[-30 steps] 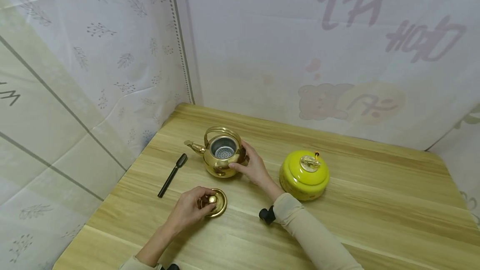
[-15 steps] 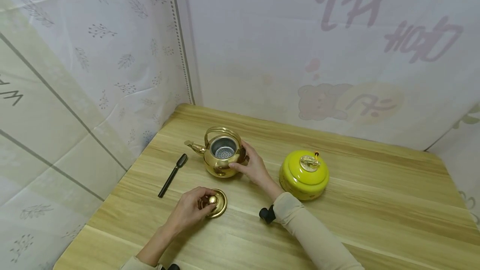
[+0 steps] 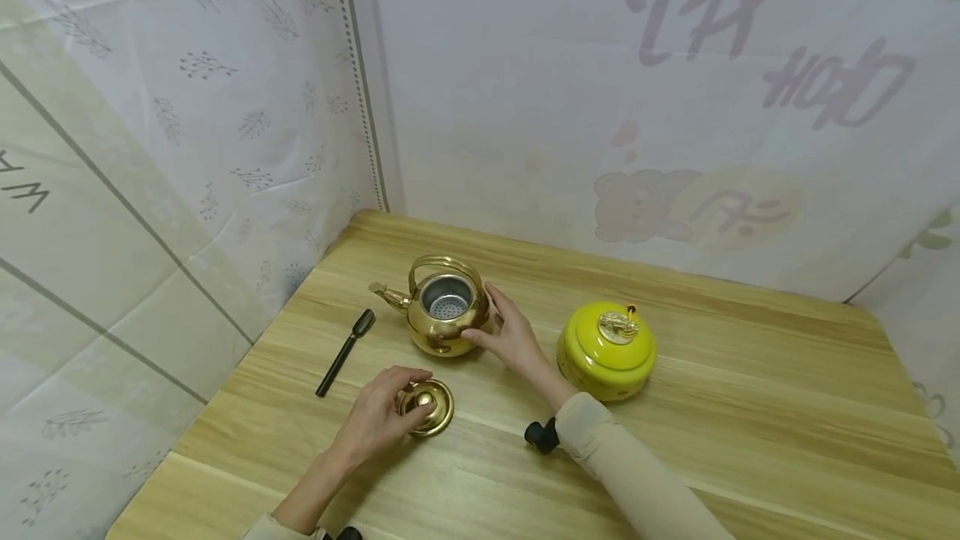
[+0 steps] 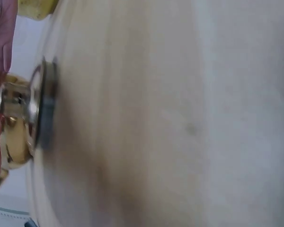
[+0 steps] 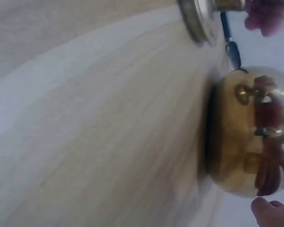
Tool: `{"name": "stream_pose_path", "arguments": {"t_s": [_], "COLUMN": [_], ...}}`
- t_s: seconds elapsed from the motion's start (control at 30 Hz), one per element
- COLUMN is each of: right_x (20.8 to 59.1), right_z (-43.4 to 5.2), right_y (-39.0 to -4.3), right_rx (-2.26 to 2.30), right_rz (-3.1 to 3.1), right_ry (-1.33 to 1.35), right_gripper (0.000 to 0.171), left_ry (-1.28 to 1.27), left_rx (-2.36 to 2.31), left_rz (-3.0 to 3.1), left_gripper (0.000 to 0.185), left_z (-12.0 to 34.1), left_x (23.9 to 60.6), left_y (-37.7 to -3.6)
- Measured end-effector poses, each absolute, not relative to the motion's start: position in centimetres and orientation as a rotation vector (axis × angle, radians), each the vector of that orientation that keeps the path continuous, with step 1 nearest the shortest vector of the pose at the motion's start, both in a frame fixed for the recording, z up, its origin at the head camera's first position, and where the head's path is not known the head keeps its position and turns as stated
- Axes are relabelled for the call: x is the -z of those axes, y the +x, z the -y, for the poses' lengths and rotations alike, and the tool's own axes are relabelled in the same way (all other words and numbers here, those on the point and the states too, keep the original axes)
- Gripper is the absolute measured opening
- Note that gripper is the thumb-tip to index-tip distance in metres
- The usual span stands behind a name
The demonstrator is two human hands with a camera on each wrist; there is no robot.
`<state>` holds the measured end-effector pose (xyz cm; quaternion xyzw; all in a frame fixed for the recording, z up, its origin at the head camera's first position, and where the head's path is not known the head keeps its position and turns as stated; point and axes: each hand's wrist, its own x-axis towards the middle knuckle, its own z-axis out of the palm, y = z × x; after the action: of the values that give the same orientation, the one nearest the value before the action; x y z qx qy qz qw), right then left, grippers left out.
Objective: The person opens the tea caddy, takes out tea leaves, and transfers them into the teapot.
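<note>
A gold teapot (image 3: 442,333) with a raised hoop handle stands lidless on the table, its perforated metal strainer visible inside. My right hand (image 3: 517,346) is beside the pot's right side, fingers spread and relaxed; in the right wrist view the fingertips (image 5: 272,213) show a small gap from the pot (image 5: 236,137). In front of the pot lies its round gold lid (image 3: 442,417), knob up. My left hand (image 3: 378,413) is around the knob with thumb and fingers parted, not pinching it. The left wrist view shows the lid (image 4: 35,106) flat on the table beside those fingers.
A black scoop (image 3: 347,352) lies left of the teapot. To the right stands a glossy yellow lidded jar (image 3: 609,361) with a gold ornament on top. Patterned cloth walls (image 3: 487,107) border the wooden table (image 3: 750,407) at the back and left.
My left thumb and fingers have spread apart, off the lid's knob. My right hand has eased slightly away from the teapot. The lid and pot stay in place.
</note>
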<state>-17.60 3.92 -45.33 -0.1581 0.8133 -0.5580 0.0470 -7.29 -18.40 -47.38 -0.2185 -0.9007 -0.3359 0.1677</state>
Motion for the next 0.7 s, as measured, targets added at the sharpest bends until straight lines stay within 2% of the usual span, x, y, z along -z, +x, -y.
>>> {"name": "stream_pose_path", "arguments": {"t_s": [0.3, 0.7], "right_x": [43.2, 41.5], "right_z": [-6.6, -13.9], "right_y": [-14.9, -11.6], "right_rx": [1.843, 1.914], "right_rz": [-2.436, -2.544], "right_ry": [-0.495, -0.651], "right_gripper": [0.083, 0.077], "left_ry": [-0.699, -0.755], "left_rx": [1.055, 1.272], "left_rz": [2.43, 2.383], "left_gripper": [0.04, 0.038], "left_z": [16.5, 12.1], "left_x": [45.7, 43.6], "left_y": [-8.2, -9.1]}}
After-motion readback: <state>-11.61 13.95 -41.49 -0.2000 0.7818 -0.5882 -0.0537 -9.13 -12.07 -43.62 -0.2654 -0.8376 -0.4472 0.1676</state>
